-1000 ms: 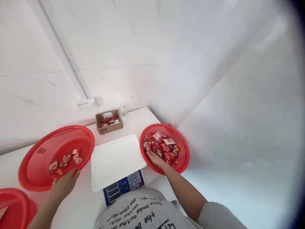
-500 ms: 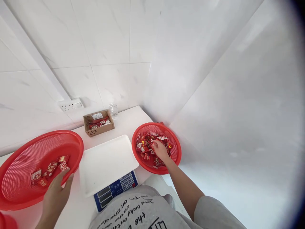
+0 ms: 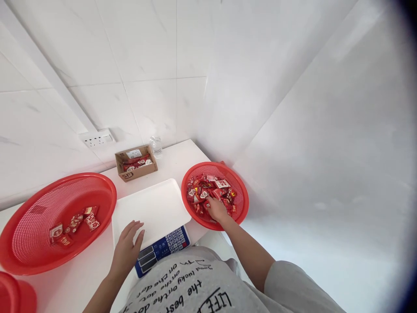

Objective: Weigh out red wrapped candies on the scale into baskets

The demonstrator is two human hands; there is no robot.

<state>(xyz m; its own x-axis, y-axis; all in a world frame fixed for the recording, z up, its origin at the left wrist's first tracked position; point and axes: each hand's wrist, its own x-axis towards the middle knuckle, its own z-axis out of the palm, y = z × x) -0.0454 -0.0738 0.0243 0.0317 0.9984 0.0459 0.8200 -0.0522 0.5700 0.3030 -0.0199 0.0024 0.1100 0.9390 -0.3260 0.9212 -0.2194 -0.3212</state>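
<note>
My right hand (image 3: 217, 209) reaches into the right red basket (image 3: 243, 204), its fingers closed on a small red packet (image 3: 206, 203) among the others. Many glossy red packets (image 3: 203, 193) with white and gold print fill the bottom of this basket; my fingertips are partly hidden among them. Over the near left edge of the scale's white tray (image 3: 156, 204) is my left hand (image 3: 127, 245), holding nothing, with thumb and fingers apart. The scale's blue keypad panel (image 3: 163, 248) shows below the tray. In the large left red basket (image 3: 29, 243) lie several red packets (image 3: 76, 221).
A small cardboard box (image 3: 138, 171) holding red packets stands at the back of the white table (image 3: 184, 154), with a clear plastic item (image 3: 156, 146) beside it. Another red container (image 3: 22, 293) sits at the near left. Walls rise behind and to the right.
My left hand has moved right, from the left basket's rim to over the scale's tray. In the right basket my right hand has shifted slightly down and toward me.
</note>
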